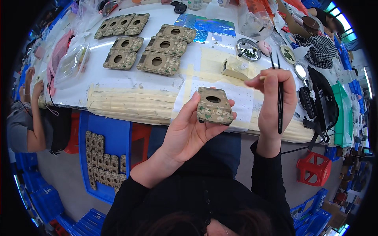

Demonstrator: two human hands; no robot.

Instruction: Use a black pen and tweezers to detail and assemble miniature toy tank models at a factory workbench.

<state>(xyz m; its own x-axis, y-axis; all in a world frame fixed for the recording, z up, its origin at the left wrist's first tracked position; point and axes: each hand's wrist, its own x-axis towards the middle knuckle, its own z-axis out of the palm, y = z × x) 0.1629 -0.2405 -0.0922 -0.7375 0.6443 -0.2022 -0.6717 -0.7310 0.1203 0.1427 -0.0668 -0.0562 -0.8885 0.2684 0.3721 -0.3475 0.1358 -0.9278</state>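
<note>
A: Over the tabletop's [130, 84] near edge, your left hand [189, 131] holds one camouflage-patterned rectangular case with a round hole [214, 106], thumb on its left edge, fingers curled under its right side. It's lifted clear of the white dotted sheet [240, 103] below.

B: Right hand?

A: Your right hand [275, 98] is raised beside the case, fingers closed around a thin black pair of tweezers [279, 102], tips pointing up. Can't tell whether anything is pinched in the tips.

B: Progress?

A: Judging by the layout, mid-batch. Seven matching camouflage cases [157, 63] lie in rows further back on the tabletop; can't tell finished from untouched. More of them sit stacked in the blue plastic crate [118, 137] on the floor, so plenty looks left.

B: Supplies?

A: Round metal dish of small dark green pieces [248, 50] sits behind your right hand, near a small cream-coloured box [235, 67].

B: Pose?

A: Left forearm angled up from lower centre, palm facing you; right forearm nearly vertical, wrist straight.
</note>
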